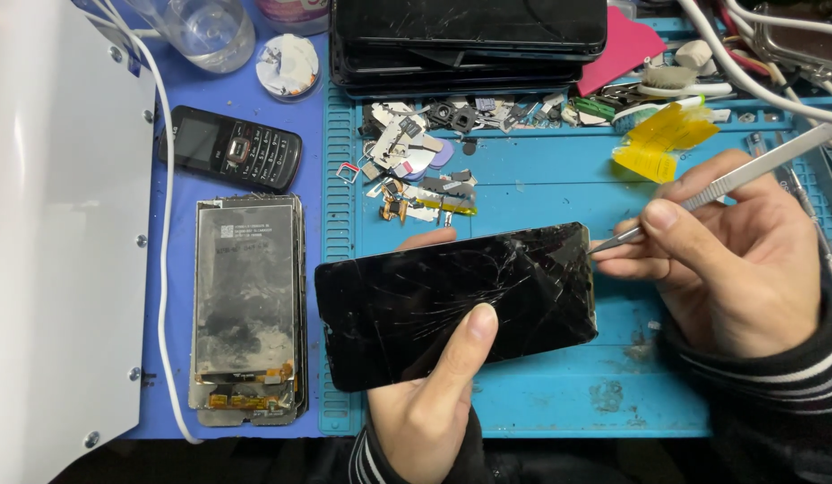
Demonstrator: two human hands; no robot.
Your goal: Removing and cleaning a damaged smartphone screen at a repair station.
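Note:
My left hand (434, 394) grips a black smartphone (389, 309) with a badly cracked screen, held flat and sideways over the blue work mat (559, 394). Its thumb lies across the glass and a fingertip shows behind the upper edge. My right hand (729, 264) pinches metal tweezers (729, 184), whose tip touches the phone's upper right edge. Both wrists wear dark striped sleeves.
A bare display panel stack (247, 309) lies left of the mat, with a small black keypad phone (229, 148) above it. Several small loose parts (420, 166), yellow tape (662, 139), stacked dark phones (469, 40), a clear cup (210, 27) and white cables (165, 269) ring the mat.

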